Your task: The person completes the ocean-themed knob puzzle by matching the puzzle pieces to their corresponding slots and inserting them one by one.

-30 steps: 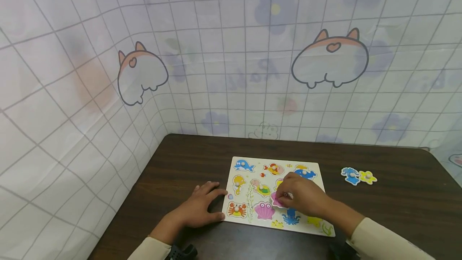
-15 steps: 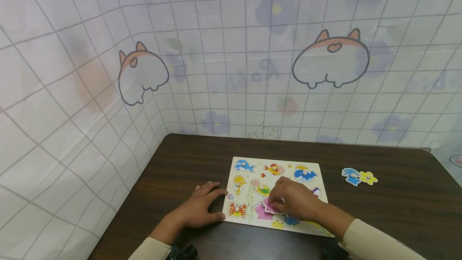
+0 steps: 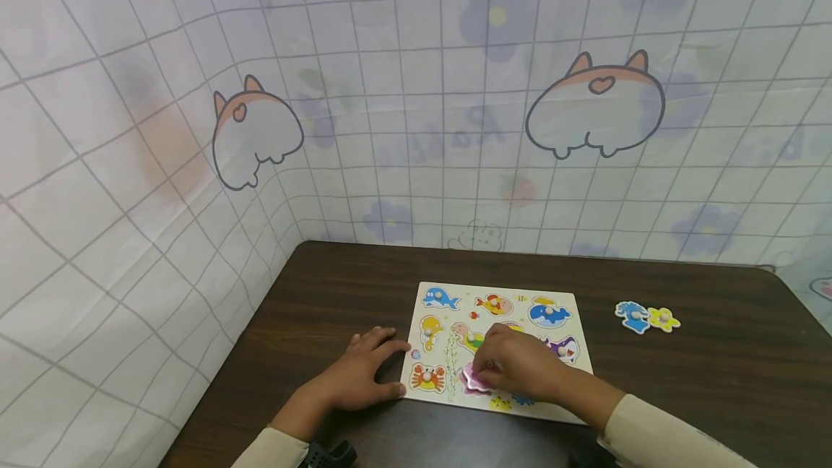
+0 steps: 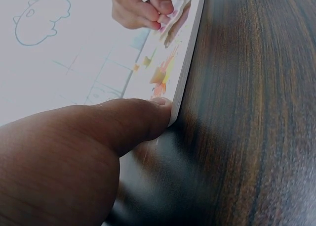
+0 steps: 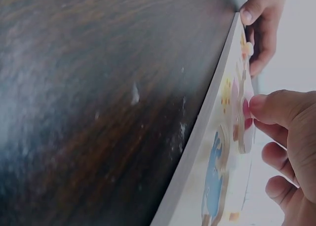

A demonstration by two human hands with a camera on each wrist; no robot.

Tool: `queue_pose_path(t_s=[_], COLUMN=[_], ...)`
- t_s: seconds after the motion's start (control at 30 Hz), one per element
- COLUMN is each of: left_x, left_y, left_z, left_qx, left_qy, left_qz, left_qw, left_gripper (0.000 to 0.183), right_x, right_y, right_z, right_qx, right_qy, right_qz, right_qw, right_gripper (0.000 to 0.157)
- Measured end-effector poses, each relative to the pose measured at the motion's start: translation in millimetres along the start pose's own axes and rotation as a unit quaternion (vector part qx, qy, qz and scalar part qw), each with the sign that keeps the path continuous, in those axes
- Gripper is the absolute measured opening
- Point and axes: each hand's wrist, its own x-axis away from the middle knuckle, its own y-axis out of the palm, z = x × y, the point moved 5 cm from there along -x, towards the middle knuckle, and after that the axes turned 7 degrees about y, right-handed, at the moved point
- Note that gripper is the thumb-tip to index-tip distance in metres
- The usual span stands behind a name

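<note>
A white wooden peg puzzle board (image 3: 446, 319) with sea animals lies on the dark table. My right hand (image 3: 523, 361) pinches a pink shell puzzle piece (image 3: 475, 380), close over the matching pink shell picture in the board's bottom row. In the right wrist view, the thumb and a finger meet on the shell piece (image 5: 246, 114), the other fingers loosely bent. My left hand (image 3: 360, 373) rests at the board's left edge, fingers spread; in the left wrist view its thumb lies on the board's corner. The crab piece (image 3: 427, 377) sits nearest to it.
A blue puzzle piece (image 3: 633, 317) and a yellow star piece (image 3: 664, 320) lie side by side, right of the board. Several knobbed pieces, such as the whale (image 3: 549, 315) and the dolphin (image 3: 440, 298), sit in the board. A white gridded curtain (image 3: 416, 128) hangs behind the table.
My right hand has moved left and slightly toward me with the pink shell piece, which now overlaps the shell picture. The left hand has stayed in place.
</note>
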Motion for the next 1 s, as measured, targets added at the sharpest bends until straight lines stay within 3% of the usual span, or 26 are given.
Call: queue_pose_path(t_s=[0.33, 1.0], left_x=[-0.2, -0.8], left_y=[-0.4, 0.4], left_z=[0.8, -1.0], left_qx=[0.003, -0.004], left_qy=[0.002, -0.005], left_qz=[0.001, 0.000], left_qw=[1.0000, 1.0000], left_gripper=[0.064, 0.065], right_x=[-3.1, -3.0], right_y=[8.1, 9.7], right_z=[-1.8, -1.4], right_qx=[0.003, 0.009], right_qy=[-0.012, 0.007], right_qz=[-0.004, -0.018], right_qw=[1.000, 1.000], right_gripper=[0.009, 0.007])
